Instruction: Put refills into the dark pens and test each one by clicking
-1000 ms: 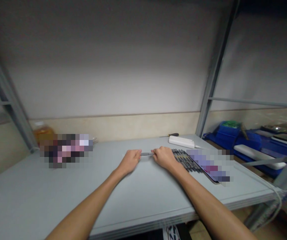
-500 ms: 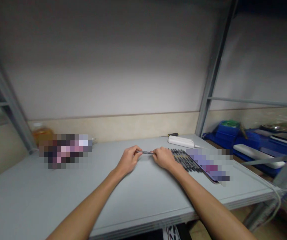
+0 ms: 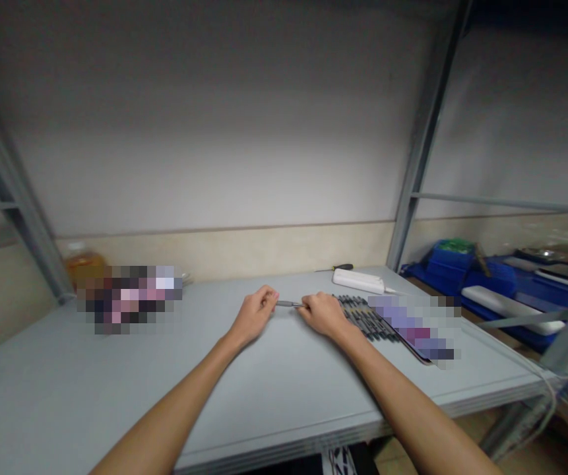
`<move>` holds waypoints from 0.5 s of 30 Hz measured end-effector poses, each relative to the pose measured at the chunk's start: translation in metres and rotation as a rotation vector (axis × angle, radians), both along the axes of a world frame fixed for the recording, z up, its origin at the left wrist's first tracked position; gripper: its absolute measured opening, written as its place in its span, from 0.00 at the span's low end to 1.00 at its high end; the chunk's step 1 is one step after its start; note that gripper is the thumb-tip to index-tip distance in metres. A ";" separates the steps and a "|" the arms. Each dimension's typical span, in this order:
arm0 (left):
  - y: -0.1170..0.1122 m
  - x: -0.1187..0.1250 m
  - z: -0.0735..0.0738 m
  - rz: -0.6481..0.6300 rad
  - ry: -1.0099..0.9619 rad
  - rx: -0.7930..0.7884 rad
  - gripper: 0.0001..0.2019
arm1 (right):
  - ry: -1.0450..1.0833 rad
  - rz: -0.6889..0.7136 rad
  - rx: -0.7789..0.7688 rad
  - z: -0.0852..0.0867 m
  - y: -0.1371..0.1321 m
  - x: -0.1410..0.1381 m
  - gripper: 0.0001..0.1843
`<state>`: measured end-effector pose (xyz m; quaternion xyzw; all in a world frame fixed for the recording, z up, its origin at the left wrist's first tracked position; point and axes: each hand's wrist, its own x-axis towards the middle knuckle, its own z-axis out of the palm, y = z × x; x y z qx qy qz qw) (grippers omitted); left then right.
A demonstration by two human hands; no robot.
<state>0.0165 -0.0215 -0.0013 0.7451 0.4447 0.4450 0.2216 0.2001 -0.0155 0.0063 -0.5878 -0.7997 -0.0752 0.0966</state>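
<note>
A slim grey pen (image 3: pixel 287 304) lies level between my two hands, just above the table. My left hand (image 3: pixel 254 315) is closed, thumb and fingers pinched at the pen's left end. On the other end the fingers of my right hand (image 3: pixel 322 313) are curled, covering that tip. Right beside my right hand is a row of dark pens (image 3: pixel 370 320), laid side by side and partly hidden by that hand and wrist.
A flat item (image 3: pixel 410 330) with a blurred-out surface borders the pen row. Behind stand a white power strip (image 3: pixel 357 280) and a screwdriver (image 3: pixel 344 267). At the left are a pixelated bundle (image 3: pixel 135 300) and an amber bottle (image 3: pixel 84 265). Metal posts (image 3: pixel 419 142) frame the grey table (image 3: pixel 274 389).
My left hand has shifted slightly left, and its fingers have changed position. More of the pen now shows between the hands. My right hand has hardly moved.
</note>
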 end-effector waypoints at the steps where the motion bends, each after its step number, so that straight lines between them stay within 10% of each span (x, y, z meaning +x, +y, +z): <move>1: 0.001 -0.001 -0.001 -0.039 -0.034 -0.008 0.13 | 0.012 0.001 0.001 0.000 0.000 0.000 0.21; 8: 0.015 -0.010 -0.006 -0.065 -0.242 -0.138 0.12 | 0.145 0.088 -0.001 0.004 -0.002 0.002 0.29; 15: 0.025 -0.020 -0.008 -0.024 -0.587 -0.336 0.18 | 0.458 0.361 0.161 -0.004 0.010 0.005 0.09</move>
